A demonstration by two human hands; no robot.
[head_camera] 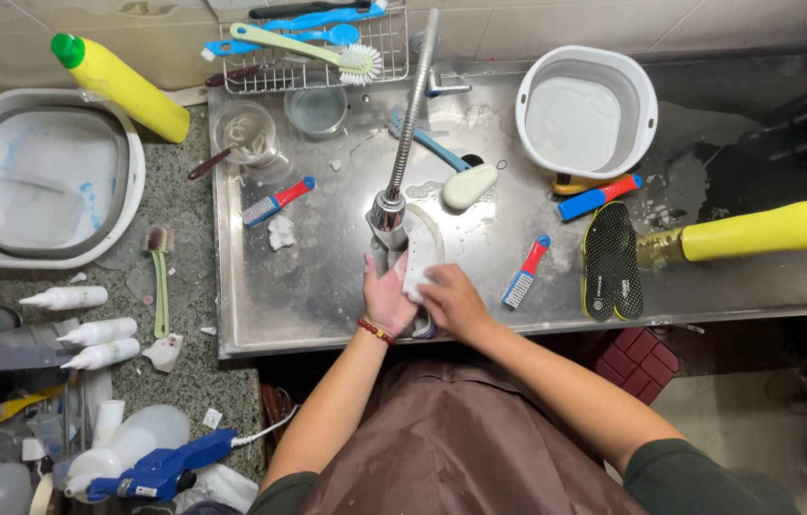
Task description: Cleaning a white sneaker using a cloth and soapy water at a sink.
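Under the flexible metal faucet [405, 133], both hands meet over a white and grey shoe [425, 243] in the steel sink [327, 277]. My left hand [386, 294], with a red bead bracelet on its wrist, supports the shoe from the left side. My right hand [454, 300] presses a white cloth or pad [416, 277] against the shoe. Much of the shoe is hidden by the hands and the faucet head.
A black insole [610, 262], red-and-blue brushes [525, 272] [599, 197] [275, 201], a white soap-like bar [468, 186] and a white tub [586, 110] lie in the sink. Yellow bottles [122, 84] [756, 232] lie at both sides. A basin [41, 176] and white squeeze bottles [89, 329] stand on the left counter.
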